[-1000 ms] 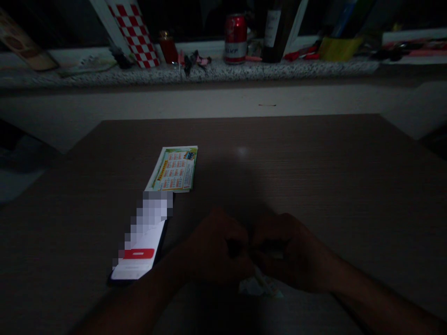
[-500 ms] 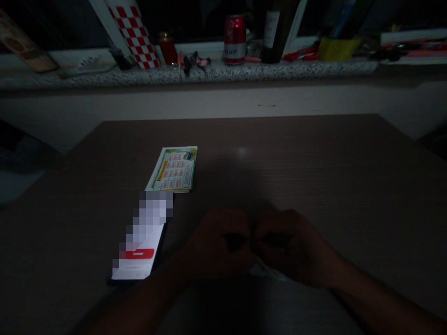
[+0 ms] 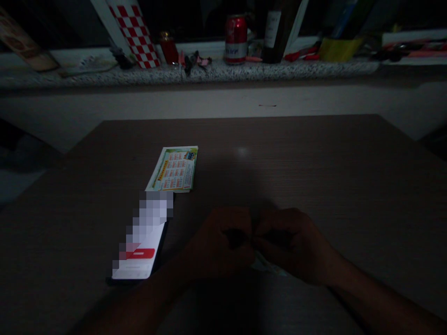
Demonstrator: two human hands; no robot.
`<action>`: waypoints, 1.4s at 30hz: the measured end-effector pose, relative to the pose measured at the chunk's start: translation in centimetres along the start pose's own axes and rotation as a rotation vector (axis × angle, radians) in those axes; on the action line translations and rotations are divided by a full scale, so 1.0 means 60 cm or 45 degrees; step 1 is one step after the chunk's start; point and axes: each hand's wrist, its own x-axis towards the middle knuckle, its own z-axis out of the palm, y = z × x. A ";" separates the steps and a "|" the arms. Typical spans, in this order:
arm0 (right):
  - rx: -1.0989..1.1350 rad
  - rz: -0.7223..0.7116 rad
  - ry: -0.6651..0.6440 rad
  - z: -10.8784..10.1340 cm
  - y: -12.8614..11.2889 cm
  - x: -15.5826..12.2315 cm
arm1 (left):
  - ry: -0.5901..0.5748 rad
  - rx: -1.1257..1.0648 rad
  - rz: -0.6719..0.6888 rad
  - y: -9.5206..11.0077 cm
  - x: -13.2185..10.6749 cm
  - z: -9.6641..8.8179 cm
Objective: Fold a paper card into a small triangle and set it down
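Over the near middle of the table, my left hand [image 3: 226, 244] and my right hand [image 3: 296, 246] meet, thumbs and fingers of both closed in a pinch. A thin, pale printed paper [image 3: 268, 266] sticks out below the point where they meet, mostly under my right hand. Most of it is hidden by the fingers, and the dim light blurs its details. Left of my left hand lies a lit phone [image 3: 139, 246], its screen partly pixelated with a red bar. Just beyond the phone rests a small stack of printed calendar cards [image 3: 174, 170].
A granite windowsill [image 3: 216, 74] runs behind the brown table [image 3: 314, 163]. On it stand a red can [image 3: 235, 39], a dark bottle [image 3: 274, 35], a red-and-white checkered tube [image 3: 134, 32], a small red jar [image 3: 168, 48] and a yellow container [image 3: 338, 50].
The fingers of my right hand have shifted slightly at the pinch, and the paper's visible edge has moved a little. The phone and cards stay in place.
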 end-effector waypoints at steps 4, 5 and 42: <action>-0.030 -0.011 0.041 0.000 -0.002 0.000 | 0.011 -0.111 -0.067 -0.001 -0.001 0.003; -0.034 -0.010 0.052 0.000 -0.003 0.000 | 0.013 -0.134 -0.083 -0.002 -0.001 0.003; 0.194 0.120 0.259 -0.017 0.010 0.009 | 0.371 -0.411 -0.526 -0.001 0.008 0.005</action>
